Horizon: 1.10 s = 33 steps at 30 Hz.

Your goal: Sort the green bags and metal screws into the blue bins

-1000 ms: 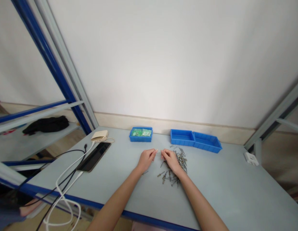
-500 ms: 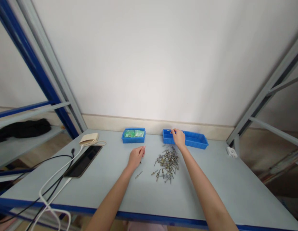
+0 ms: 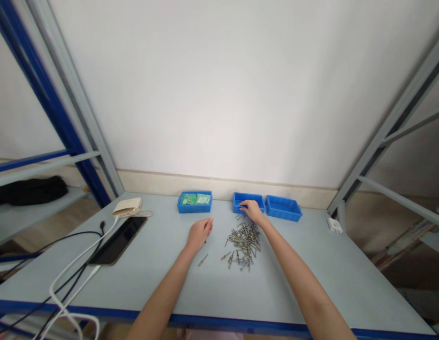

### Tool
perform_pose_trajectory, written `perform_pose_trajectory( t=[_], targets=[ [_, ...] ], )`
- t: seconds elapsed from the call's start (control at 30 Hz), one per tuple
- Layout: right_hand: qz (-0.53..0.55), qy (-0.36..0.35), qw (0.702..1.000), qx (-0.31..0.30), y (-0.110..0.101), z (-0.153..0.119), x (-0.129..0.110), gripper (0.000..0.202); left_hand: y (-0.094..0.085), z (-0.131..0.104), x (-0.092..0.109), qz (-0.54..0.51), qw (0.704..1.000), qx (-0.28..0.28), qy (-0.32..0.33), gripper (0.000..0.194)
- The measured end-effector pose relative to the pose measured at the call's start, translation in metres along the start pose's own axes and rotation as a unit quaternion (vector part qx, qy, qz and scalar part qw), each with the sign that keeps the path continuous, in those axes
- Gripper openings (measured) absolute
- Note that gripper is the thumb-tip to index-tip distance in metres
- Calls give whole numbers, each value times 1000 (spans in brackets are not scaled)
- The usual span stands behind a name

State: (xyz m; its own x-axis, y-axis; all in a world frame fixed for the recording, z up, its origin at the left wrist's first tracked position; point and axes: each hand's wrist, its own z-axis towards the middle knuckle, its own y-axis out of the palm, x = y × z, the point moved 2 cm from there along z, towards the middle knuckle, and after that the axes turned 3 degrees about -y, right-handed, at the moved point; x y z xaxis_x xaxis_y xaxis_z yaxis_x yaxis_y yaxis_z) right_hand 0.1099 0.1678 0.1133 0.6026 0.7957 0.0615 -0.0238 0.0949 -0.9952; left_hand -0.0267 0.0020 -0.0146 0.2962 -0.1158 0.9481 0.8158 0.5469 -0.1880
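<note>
Your loose heap of slim metal pins [image 3: 245, 238] lies on the desk [image 3: 219, 293], in front of the middle blue bin [image 3: 236, 208]: grey shanks, thicker brassy parts, pointing every way. One single pin [image 3: 203, 260] lies apart to its left, near your left forearm.

Your right hand [image 3: 252, 210] is at the middle bin's near rim, fingers bent close together; you cannot tell their exact gap or any hold. Your left hand [image 3: 200, 233] is curled left of the heap, a dark tip showing below it; its grip is unclear too.

Behind, the right bin [image 3: 285, 215] stands just beside the middle one, the left bin [image 3: 194, 208] farther off, holding green packets. You have a wide stretch toward the blue front edge; a phone [image 3: 118, 241] and cables [image 3: 94, 271] take the left side.
</note>
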Motion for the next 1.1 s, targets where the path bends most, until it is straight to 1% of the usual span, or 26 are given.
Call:
perform_pose_trajectory(
  t=[0.1,0.2,0.33,0.4,0.47,0.53,0.63,0.7,0.77,0.9,1.0,1.1],
  targets=[
    [1,-11,1000,0,7,5,-11,22,-1,-1,1,1,1000,-6,6,47],
    [-6,-17,1000,5,7,2,-19,22,-1,-2,1,1,1000,-8,3,46],
    [-58,-55,994,68,-5,-15,-32,22,1,-2,-1,-1,1000,-15,0,47],
    [-93,-82,989,78,-11,-26,-40,20,2,-1,-1,2,1000,-21,5,46],
    [-118,-103,987,45,-15,-37,-45,17,2,-1,-1,10,1000,-24,8,46],
    [-110,-108,988,-8,-17,-47,-48,13,2,-1,0,19,1000,-25,3,45],
    [-22,-94,992,-75,-16,-63,-46,11,1,-2,2,26,999,-31,0,46],
    [30,-80,993,-85,-14,-73,-43,13,1,-3,3,31,999,-36,8,45],
    [36,-53,996,-66,-11,-82,-42,13,1,-3,3,37,998,-40,15,45],
    [-29,3,1000,-1,-4,-90,-39,9,2,-5,3,46,998,-44,9,45],
    [-63,4,998,28,-3,-91,-38,10,2,-5,3,47,998,-49,8,45],
    [-71,8,997,34,-2,-92,-37,12,3,-5,3,51,997,-57,16,45]
  ],
)
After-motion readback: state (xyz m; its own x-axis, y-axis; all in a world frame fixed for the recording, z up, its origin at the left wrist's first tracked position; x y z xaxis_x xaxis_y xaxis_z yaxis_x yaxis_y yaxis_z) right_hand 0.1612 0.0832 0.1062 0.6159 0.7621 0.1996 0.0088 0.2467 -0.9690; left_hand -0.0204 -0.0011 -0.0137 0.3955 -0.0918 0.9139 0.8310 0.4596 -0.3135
